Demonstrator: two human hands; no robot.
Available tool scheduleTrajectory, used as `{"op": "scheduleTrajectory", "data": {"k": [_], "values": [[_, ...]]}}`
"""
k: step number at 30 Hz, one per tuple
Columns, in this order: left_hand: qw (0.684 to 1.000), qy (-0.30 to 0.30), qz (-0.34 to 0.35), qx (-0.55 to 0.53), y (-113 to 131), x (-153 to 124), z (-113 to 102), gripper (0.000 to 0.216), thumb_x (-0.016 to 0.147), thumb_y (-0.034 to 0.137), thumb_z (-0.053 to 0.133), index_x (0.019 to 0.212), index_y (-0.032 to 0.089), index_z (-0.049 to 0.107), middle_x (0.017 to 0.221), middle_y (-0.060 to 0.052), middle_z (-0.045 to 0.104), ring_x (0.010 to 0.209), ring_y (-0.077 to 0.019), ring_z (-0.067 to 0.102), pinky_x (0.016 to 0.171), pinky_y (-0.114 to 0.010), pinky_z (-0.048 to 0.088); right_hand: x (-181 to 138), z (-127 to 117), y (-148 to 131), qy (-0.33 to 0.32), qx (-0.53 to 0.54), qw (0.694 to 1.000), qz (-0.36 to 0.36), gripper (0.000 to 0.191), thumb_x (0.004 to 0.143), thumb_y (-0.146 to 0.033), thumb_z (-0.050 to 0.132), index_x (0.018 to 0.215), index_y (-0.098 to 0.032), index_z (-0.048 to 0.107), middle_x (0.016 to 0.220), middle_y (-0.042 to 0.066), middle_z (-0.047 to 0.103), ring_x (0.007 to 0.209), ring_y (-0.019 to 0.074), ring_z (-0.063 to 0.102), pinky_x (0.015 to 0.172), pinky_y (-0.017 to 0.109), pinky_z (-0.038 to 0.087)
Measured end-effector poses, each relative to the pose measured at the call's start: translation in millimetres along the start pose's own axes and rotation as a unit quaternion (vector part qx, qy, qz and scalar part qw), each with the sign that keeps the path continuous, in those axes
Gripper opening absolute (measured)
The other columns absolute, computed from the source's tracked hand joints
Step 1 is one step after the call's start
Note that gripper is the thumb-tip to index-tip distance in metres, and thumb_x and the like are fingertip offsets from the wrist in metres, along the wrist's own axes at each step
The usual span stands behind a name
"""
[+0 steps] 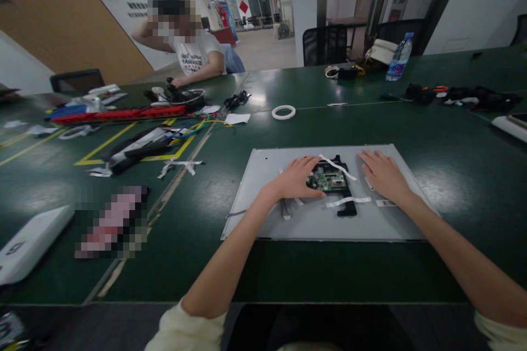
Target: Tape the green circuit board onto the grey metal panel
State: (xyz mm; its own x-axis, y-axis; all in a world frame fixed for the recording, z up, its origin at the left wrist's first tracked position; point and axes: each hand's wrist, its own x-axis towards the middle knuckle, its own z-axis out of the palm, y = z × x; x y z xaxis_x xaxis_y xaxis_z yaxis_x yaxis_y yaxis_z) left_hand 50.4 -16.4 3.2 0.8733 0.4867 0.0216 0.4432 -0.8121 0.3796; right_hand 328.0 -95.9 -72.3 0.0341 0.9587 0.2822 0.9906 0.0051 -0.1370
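A grey flat panel (pixel 288 219) lies face down on the green table in front of me. At its middle sits a small green circuit board (pixel 329 179) on a black mount, with white ribbon strips (pixel 348 201) taped around it. My left hand (pixel 296 178) rests flat on the panel, its fingers touching the left edge of the circuit board. My right hand (pixel 382 173) lies flat on the panel just right of the board, fingers stretched out. Neither hand holds anything.
A roll of white tape (pixel 284 112) lies beyond the panel. To the left are a red strip (pixel 119 115), loose cables and a black bundle (pixel 135 151) inside yellow floor-tape marks. A person sits at the far left. A water bottle (pixel 398 57) and black tools stand at the back right.
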Motion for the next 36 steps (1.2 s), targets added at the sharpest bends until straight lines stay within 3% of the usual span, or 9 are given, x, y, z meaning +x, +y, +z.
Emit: {"op": "scheduleTrajectory", "data": {"k": [9,16,24,30,36], "values": [[1.000,0.000,-0.004,-0.010,-1.2,-0.1,2.2,0.100,0.066,0.065,0.058,0.145,0.020,0.017,0.149,-0.013,0.024,0.137,-0.0329,0.020,0.111,-0.051,0.013,1.8,-1.3,1.5,0.027,0.036,0.999,0.004,0.044,0.090,-0.031,0.032,0.128,-0.019,0.051,0.136,0.008,0.047,0.128,0.0322,0.036,0.100,0.055,0.031],[1.000,0.002,-0.004,-0.013,-1.8,0.9,3.2,0.099,0.067,0.066,0.057,0.145,0.021,0.017,0.150,-0.013,0.024,0.137,-0.0334,0.019,0.111,-0.053,0.013,1.1,-16.9,-8.2,0.065,0.167,0.983,-0.046,0.037,0.087,-0.026,0.039,0.117,-0.020,0.059,0.116,0.006,0.061,0.109,0.0212,0.055,0.096,0.040,0.042],[1.000,0.016,0.001,-0.008,-3.1,1.5,6.2,0.099,0.065,0.066,0.058,0.144,0.019,0.021,0.148,-0.013,0.027,0.136,-0.0326,0.022,0.111,-0.051,0.014,-6.1,-31.2,-24.2,0.048,0.203,0.968,-0.141,0.039,0.078,-0.016,0.046,0.114,-0.021,0.059,0.120,0.004,0.058,0.115,0.0191,0.050,0.102,0.040,0.038],[1.000,0.017,0.005,-0.008,-2.9,1.5,5.7,0.096,0.066,0.063,0.060,0.144,0.022,0.022,0.146,-0.013,0.029,0.135,-0.0331,0.023,0.110,-0.052,0.015,-5.9,-32.0,-23.8,0.056,0.227,0.962,-0.143,0.041,0.073,-0.013,0.047,0.109,-0.023,0.062,0.116,0.003,0.060,0.111,0.0195,0.054,0.098,0.041,0.042],[1.000,0.019,0.003,-0.013,-3.8,1.0,6.2,0.096,0.066,0.064,0.059,0.143,0.023,0.023,0.147,-0.012,0.029,0.135,-0.0330,0.021,0.111,-0.052,0.013,-8.0,-31.8,-25.1,0.048,0.242,0.956,-0.156,0.031,0.077,-0.018,0.050,0.103,-0.024,0.065,0.114,0.003,0.061,0.108,0.0188,0.055,0.097,0.039,0.043]]}}
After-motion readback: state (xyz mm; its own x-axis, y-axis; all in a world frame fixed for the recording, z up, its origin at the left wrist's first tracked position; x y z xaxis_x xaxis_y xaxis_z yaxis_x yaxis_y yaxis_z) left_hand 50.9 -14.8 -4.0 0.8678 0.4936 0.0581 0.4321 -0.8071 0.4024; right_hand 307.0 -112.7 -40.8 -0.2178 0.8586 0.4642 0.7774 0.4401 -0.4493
